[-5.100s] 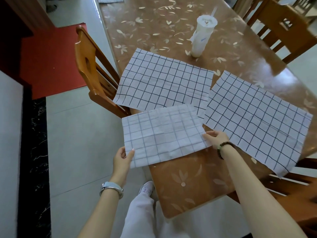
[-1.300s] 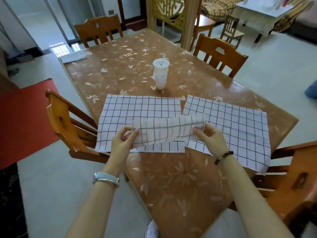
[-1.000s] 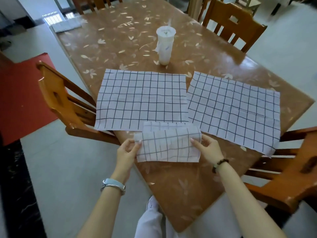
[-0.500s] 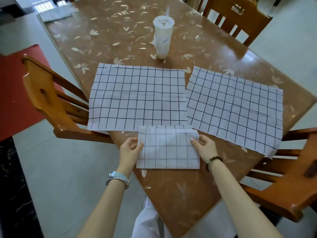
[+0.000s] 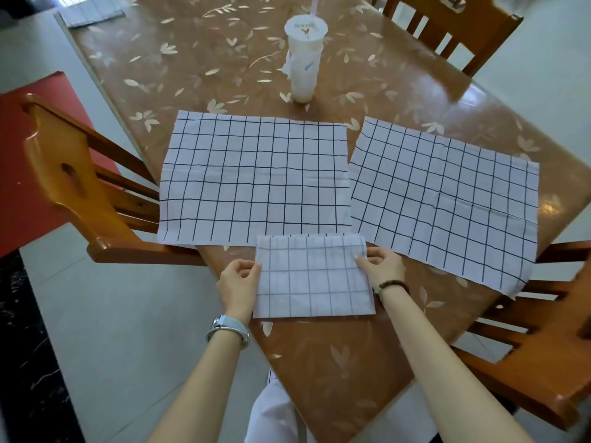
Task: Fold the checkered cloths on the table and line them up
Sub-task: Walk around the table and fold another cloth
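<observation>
A small folded checkered cloth [image 5: 315, 276] lies flat near the table corner, its paler back side up. My left hand [image 5: 238, 284] pinches its left edge, and my right hand [image 5: 382, 266] pinches its upper right corner. Just beyond it lie two unfolded checkered cloths, side by side: the left one [image 5: 256, 180] overhangs the table's left edge, while the right one [image 5: 444, 199] hangs over the right edge. The folded cloth's far edge overlaps the left cloth's near edge.
The brown leaf-patterned table [image 5: 335, 356] narrows to a corner in front of me. A white cup with a straw [image 5: 305, 59] stands behind the cloths. Wooden chairs stand on the left [image 5: 73, 183], the right [image 5: 550, 350] and at the far right [image 5: 447, 30]. Another folded cloth [image 5: 91, 16] lies at the far left corner.
The cloth I held up by two corners has been folded over and laid flat on the table. Both hands stay at its side edges, barely moving in the last half second.
</observation>
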The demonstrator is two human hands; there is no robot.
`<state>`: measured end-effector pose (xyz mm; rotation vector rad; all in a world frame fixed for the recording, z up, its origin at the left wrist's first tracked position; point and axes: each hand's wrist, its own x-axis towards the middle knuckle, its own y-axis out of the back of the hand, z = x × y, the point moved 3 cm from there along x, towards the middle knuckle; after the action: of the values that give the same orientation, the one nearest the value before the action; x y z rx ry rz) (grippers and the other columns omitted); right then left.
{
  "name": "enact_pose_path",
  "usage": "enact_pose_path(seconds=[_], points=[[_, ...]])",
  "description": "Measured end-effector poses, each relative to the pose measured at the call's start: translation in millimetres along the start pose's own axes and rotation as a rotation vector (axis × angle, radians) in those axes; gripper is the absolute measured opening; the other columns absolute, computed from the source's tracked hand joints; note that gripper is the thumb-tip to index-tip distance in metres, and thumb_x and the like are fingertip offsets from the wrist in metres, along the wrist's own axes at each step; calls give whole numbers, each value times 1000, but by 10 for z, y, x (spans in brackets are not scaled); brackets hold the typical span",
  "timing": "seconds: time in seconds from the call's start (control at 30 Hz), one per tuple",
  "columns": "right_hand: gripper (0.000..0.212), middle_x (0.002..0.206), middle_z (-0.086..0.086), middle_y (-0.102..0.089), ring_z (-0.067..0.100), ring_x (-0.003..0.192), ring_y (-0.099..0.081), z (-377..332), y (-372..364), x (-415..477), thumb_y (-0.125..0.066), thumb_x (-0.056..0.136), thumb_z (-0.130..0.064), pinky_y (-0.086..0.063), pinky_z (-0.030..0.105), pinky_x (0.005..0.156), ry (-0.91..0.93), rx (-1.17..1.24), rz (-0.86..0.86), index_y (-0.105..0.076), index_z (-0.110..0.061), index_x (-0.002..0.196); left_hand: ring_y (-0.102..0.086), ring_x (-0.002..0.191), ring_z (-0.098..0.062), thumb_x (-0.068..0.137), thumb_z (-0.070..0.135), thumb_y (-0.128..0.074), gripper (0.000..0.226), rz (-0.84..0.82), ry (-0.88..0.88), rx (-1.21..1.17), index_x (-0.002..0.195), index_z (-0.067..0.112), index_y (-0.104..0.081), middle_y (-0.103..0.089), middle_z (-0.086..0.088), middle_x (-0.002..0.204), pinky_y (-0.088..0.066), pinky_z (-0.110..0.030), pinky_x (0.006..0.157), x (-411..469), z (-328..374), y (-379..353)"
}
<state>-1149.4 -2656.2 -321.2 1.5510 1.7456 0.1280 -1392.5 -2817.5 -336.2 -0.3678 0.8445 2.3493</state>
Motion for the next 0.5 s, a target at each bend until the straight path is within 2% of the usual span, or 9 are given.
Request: enact_pose_path(seconds=[0.2,0.27,0.37,0.5], points=[[24,86,2,-68,18,83,-62,-60,-12,-29,-75,80,-23,-50,30,76,42,-32,39,-62,-18,99,-64,83,-13,90,34,-67,12,54,-11,36,86,24,-66,-69,8,83,-52,-29,70,-39,33,6],[27,87,0,-67,16,82,-62,-76,-18,-44,-74,81,-18,-50,30,75,61,-14,32,-61,-18,104,-63,84,-11,91,33,-67,11,56,-29,32,91,22,-68,-69,7,85,-48,-25,66,-56,61,4],[31,91,0,-67,16,85,-63,-77,-29,-48,-73,81,-14,-52,31,78,71,9,20,-59,-19,108,-64,87,-10,88,26,-71,15,79,-73,2,101,21,-66,-69,8,90,-46,-19,67,-62,92,7],[34,92,-1,-65,15,81,-61,-100,-23,-47,-73,80,-12,-49,27,76,81,32,42,-56,-17,110,-64,84,-7,86,14,-73,28,102,-152,-67,110,17,-59,-64,1,104,-50,-16,71,-56,142,-22]])
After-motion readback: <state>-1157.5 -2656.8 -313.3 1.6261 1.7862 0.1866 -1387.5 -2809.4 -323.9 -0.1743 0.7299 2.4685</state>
